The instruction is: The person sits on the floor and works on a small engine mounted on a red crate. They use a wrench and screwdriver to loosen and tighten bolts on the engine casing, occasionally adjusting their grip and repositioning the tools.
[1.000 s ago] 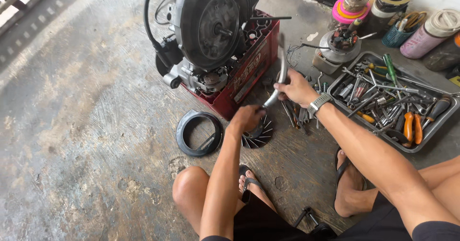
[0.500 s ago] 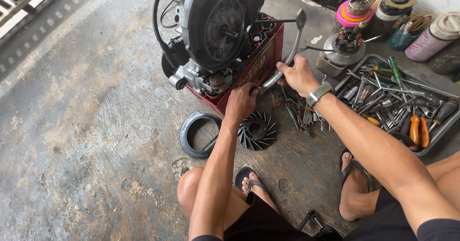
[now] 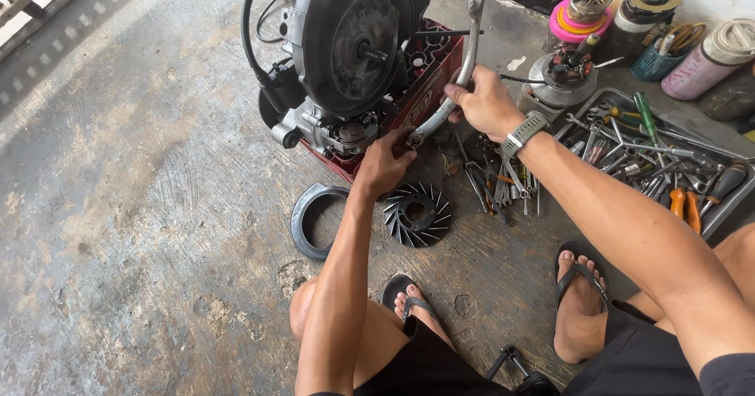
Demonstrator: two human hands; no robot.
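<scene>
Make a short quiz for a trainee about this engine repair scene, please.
1. True or false: the right hand grips a long metal wrench.
2. Where does the black finned fan wheel lie? A) in the tool tray B) on the floor C) on the engine
3. What does the engine rest on?

Key: 1 true. 2 B, beside the left hand. 3 a red crate.

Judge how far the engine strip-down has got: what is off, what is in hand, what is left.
Done: the fan and ring cover lie on the floor. In hand: the right hand grips a wrench set low on the engine, the left hand steadying its head. Left: the engine sits on the red crate, mostly assembled.
</scene>
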